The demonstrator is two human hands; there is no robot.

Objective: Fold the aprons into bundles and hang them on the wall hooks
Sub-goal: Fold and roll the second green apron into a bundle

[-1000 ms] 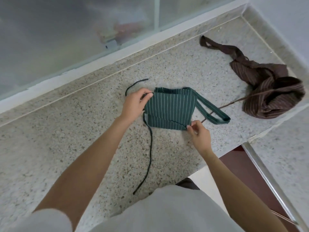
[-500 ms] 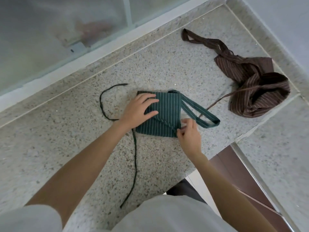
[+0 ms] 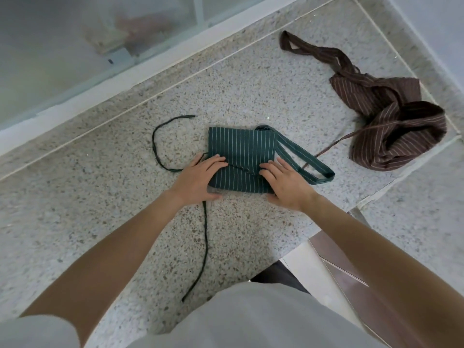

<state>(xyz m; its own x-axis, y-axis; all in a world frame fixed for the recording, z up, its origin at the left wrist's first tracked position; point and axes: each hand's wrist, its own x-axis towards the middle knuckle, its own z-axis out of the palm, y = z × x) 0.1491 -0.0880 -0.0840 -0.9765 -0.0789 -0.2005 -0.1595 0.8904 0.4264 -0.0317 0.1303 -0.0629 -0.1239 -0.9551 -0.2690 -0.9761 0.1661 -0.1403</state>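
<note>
A green striped apron [image 3: 242,151] lies folded into a small rectangle on the speckled stone counter [image 3: 100,197]. Its neck loop [image 3: 307,163] sticks out to the right. Two thin dark ties [image 3: 205,237] trail off to the left and toward me. My left hand [image 3: 198,179] holds the near left corner, fingers on top and thumb at the near edge. My right hand [image 3: 286,183] holds the near right corner the same way. A brown striped apron [image 3: 391,121] sits crumpled at the far right.
A frosted glass window with a white frame [image 3: 140,71] runs along the counter's far side. A white wall [image 3: 439,33] closes the right corner. The counter edge drops off at the lower right, beside a lower ledge [image 3: 414,214]. No wall hooks are in view.
The apron has been folded smaller. Both hands moved from pinching separate corners to gripping the near edge of the bundle. The camera has shifted slightly.
</note>
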